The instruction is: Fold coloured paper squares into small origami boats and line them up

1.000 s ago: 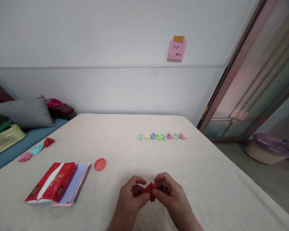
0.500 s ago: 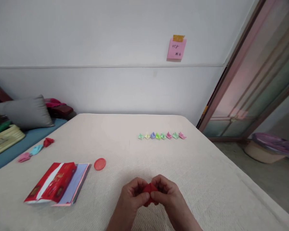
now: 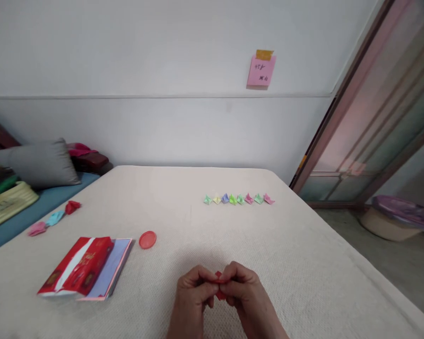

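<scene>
At 6 o'clock over the cream textured cloth (image 3: 293, 254), left hand (image 3: 193, 291) and right hand (image 3: 243, 287) both pinch a small folded red paper piece (image 3: 220, 295), flat round red disc (image 3: 147, 240) at its 10 o'clock.

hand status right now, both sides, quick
Left hand: closed, thumb and fingers pinching the red folded paper.
Right hand: closed, pinching the same red folded paper from its other side.
</scene>
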Demonstrator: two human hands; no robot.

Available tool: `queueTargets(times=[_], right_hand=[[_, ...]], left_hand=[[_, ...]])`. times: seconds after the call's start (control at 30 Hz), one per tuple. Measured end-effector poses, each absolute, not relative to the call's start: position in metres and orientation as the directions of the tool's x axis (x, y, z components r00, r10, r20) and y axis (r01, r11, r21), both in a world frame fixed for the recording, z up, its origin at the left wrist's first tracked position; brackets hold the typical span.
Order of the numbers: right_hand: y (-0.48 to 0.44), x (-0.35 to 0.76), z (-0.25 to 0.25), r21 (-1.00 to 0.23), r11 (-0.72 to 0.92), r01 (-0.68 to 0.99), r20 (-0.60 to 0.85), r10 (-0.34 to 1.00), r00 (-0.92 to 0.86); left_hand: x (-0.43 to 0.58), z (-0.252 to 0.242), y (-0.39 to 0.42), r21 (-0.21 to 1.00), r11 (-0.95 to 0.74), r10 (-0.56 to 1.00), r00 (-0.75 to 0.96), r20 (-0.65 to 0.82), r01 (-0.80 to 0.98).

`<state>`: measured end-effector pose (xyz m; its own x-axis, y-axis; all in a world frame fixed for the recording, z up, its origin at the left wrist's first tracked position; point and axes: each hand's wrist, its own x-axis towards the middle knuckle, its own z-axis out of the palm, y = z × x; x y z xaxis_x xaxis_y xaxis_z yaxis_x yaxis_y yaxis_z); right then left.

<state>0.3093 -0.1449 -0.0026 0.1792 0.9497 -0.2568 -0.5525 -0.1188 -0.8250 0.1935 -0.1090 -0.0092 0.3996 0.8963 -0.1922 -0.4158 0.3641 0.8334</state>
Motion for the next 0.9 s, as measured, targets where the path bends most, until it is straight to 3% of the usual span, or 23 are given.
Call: queueTargets(times=[0.4,0.63,0.9], right_hand=[[-0.149,0.314,0.012,-0.837,-0.028,-0.546,-0.128,0.981,0.145],[-0.150,0.315,0.007,-0.839,-0.062,-0.541,-0.163,0.977,0.140],[-0.149,0.316,0.005,-0.876,-0.057,-0.480,-0.149,0.976,0.156]], left_hand=[[0.191,0.008,-0.111,0.794,0.387,0.882,0.439,-0.171,-0.468],[0.189,0.003,-0.110,0.762,0.443,0.857,0.472,-0.206,-0.472],[0.188,-0.003,-0.106,0.870,0.327,0.860,0.499,-0.111,-0.370]])
